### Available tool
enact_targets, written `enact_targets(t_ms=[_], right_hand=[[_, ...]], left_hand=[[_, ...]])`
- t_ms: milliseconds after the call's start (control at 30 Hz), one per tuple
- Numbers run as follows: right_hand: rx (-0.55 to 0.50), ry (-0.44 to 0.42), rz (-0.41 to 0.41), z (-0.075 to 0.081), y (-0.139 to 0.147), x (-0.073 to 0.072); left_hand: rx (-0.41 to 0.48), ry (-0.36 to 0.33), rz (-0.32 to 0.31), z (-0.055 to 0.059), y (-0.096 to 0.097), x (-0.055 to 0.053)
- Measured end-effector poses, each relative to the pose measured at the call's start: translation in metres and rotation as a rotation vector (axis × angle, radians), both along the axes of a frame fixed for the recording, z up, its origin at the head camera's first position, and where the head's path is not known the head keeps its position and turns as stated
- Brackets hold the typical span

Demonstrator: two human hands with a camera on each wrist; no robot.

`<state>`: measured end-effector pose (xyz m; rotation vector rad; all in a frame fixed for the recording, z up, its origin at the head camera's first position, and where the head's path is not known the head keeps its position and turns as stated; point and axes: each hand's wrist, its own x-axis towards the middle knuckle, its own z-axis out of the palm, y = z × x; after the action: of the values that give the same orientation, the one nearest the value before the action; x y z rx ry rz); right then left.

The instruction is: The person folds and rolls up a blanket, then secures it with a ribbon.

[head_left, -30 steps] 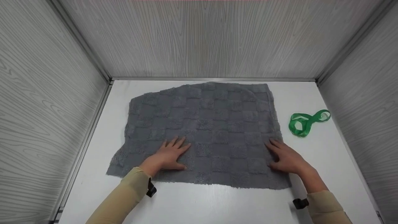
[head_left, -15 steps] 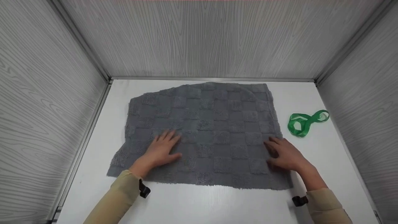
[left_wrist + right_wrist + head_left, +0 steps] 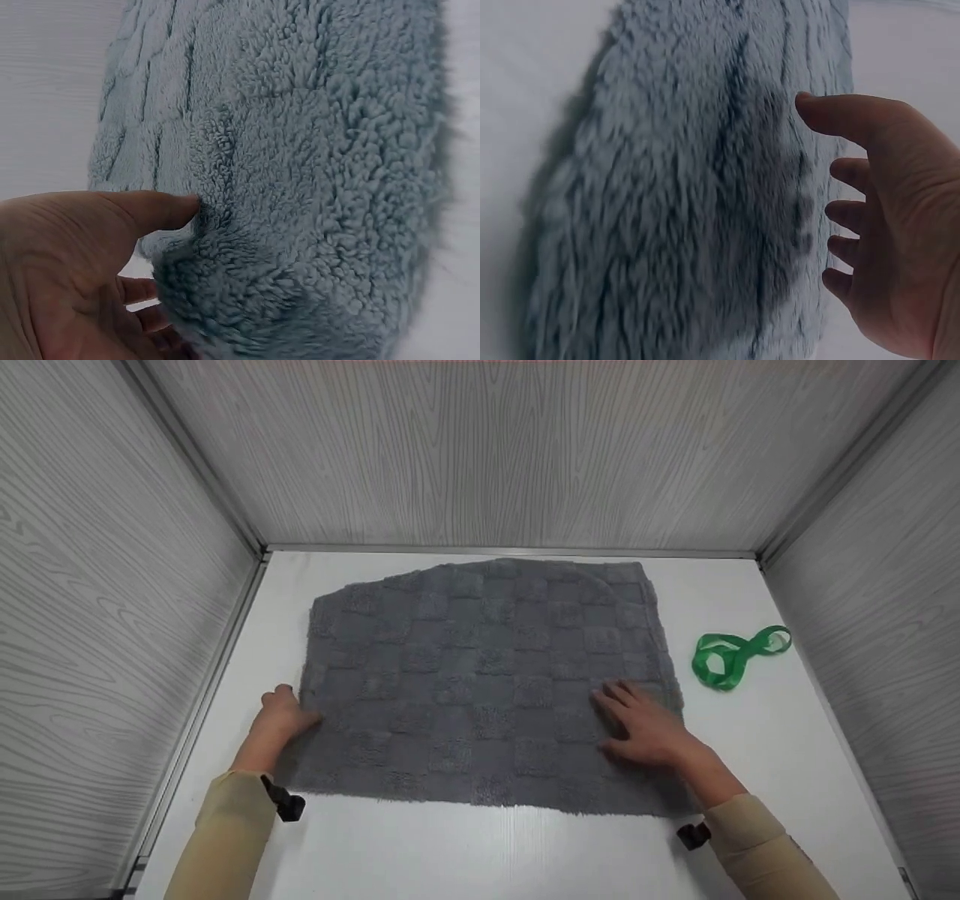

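A grey plush cloth (image 3: pixel 480 682) with a raised checkered pattern lies spread on the white table. At its left edge, my left hand (image 3: pixel 276 724) grips the border. In the left wrist view the thumb (image 3: pixel 161 210) presses on the pile while the other fingers go behind the edge, partly hidden. Over the right part of the cloth is my right hand (image 3: pixel 645 727), its fingers spread and loosely bent. The right wrist view has the right hand (image 3: pixel 900 217) holding nothing, a shadow of it falling on the pile.
A looped green ribbon (image 3: pixel 724 660) lies on the table to the right of the cloth. Wood-grain panels (image 3: pixel 480 457) stand at the back and both sides, with metal strips along the table's (image 3: pixel 480 847) back and left edges.
My left hand has moved left from the middle of the cloth to its left edge, and the lower left corner no longer sticks out as before. My right hand has shifted slightly left.
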<state>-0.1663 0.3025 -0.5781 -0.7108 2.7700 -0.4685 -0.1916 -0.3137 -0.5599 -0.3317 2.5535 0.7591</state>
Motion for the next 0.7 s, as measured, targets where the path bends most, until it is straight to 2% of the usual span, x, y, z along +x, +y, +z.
enact_targets(t_ms=[133, 267, 433, 567, 700], right_hand=[[0.036, -0.034, 0.025, -0.004, -0.008, -0.002], [0.058, -0.056, 0.034, -0.006, -0.009, -0.002], [0.056, -0.071, 0.042, -0.008, -0.009, -0.004], [0.053, -0.082, 0.040, -0.008, -0.009, -0.004], [0.049, -0.089, 0.037, -0.007, -0.008, -0.004]], left_hand=[[0.017, -0.024, -0.016, 0.003, 0.001, 0.004], [0.017, -0.017, -0.053, 0.007, -0.003, 0.006], [0.060, -0.044, -0.096, 0.015, -0.025, 0.015], [0.150, -0.115, -0.111, 0.018, -0.044, 0.026], [0.183, -0.171, -0.132, 0.019, -0.060, 0.034]])
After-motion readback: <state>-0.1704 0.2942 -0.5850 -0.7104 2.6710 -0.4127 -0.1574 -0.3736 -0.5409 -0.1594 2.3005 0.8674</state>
